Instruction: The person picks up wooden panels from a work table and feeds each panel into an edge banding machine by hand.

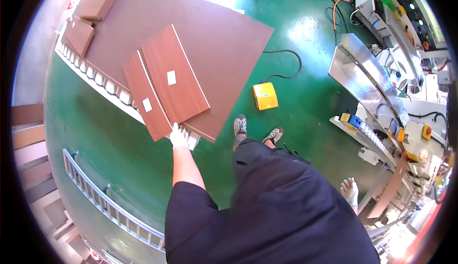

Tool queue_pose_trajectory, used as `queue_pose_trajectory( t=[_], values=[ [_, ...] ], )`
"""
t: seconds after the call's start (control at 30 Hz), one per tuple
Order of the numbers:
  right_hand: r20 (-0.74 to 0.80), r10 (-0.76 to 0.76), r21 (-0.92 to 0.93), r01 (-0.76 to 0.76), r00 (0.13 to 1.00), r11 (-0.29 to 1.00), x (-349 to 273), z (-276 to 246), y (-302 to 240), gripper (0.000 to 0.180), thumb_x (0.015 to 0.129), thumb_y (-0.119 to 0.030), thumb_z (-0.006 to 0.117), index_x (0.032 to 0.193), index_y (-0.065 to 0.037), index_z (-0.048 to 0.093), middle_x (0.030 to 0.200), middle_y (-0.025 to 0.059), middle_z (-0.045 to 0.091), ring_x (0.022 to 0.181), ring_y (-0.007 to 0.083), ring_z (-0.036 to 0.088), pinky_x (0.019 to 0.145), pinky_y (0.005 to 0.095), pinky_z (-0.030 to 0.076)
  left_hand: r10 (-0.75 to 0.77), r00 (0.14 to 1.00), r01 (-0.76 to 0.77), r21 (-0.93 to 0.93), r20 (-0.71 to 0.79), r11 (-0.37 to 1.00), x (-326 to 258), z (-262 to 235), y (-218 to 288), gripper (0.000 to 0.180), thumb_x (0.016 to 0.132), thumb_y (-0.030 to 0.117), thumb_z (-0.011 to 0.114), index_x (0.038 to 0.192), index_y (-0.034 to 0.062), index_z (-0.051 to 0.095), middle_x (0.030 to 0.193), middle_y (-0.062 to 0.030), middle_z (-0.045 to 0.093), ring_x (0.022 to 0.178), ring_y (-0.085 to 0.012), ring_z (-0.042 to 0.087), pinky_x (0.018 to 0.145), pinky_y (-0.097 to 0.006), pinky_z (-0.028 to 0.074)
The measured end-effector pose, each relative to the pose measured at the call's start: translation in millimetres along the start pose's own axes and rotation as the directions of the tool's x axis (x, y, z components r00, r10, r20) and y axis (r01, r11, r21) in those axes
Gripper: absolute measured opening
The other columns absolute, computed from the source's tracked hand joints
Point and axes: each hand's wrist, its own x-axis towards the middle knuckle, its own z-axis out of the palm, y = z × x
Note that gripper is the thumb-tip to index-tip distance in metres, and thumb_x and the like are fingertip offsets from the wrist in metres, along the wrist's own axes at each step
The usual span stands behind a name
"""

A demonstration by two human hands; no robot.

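My left hand [179, 136], in a pale glove, is closed at the near end of a narrow reddish-brown panel [148, 97]. This panel lies at a slant beside a wider reddish-brown panel [175, 71], and each bears a white label. Both rest on a large brown board surface [229, 30], the narrow one reaching past its left edge. The undersides of my left fingers are hidden. Off to my right, my right hand [349, 191], also gloved, hangs low with loosely bent, parted fingers and nothing visible in it.
Brown blocks [101, 0] sit on the surface's far left corner. A yellow box [265, 96] with a black cable lies on the green floor ahead of my feet. A roller rail [109, 202] runs at lower left. Machinery with a metal cover [367, 78] stands at right.
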Motion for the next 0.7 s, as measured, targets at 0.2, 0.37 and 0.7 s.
queue_pose_trajectory(
  t=[0.2,0.37,0.7],
  values=[
    [0.047,-0.055,-0.166,0.062,0.997,0.984,-33,46,-5,0.057,0.101,-0.047,0.061,0.144,-0.010,0.052,0.137,0.0153,0.064,0.114,0.0261,0.065,0.098,0.0398,0.051,0.128,0.984,-0.157,-0.270,-0.122,0.950,-9,44,-4,0.055,0.098,0.038,0.070,0.142,0.0096,0.054,0.137,-0.0097,0.060,0.118,-0.0287,0.060,0.099,-0.045,0.052],
    [0.335,-0.031,-0.294,0.136,0.942,0.946,-58,110,15,0.058,0.101,-0.044,0.065,0.144,-0.007,0.052,0.129,0.0116,0.067,0.111,0.0215,0.066,0.097,0.0375,0.051,0.064,0.987,-0.111,-0.343,-0.146,0.933,23,22,1,0.037,0.097,0.032,0.073,0.125,0.0095,0.063,0.109,-0.0061,0.067,0.095,-0.0227,0.063,0.084,-0.040,0.053],
    [0.305,-0.041,-0.250,0.122,0.951,0.960,-27,91,15,0.043,0.106,-0.037,0.058,0.137,-0.008,0.057,0.118,0.0073,0.071,0.098,0.0170,0.069,0.085,0.0324,0.055,-0.056,0.980,-0.017,-0.364,-0.189,0.931,-46,49,31,0.048,0.098,0.037,0.070,0.134,0.0090,0.056,0.130,-0.0075,0.060,0.122,-0.0247,0.056,0.101,-0.039,0.046]
  ],
)
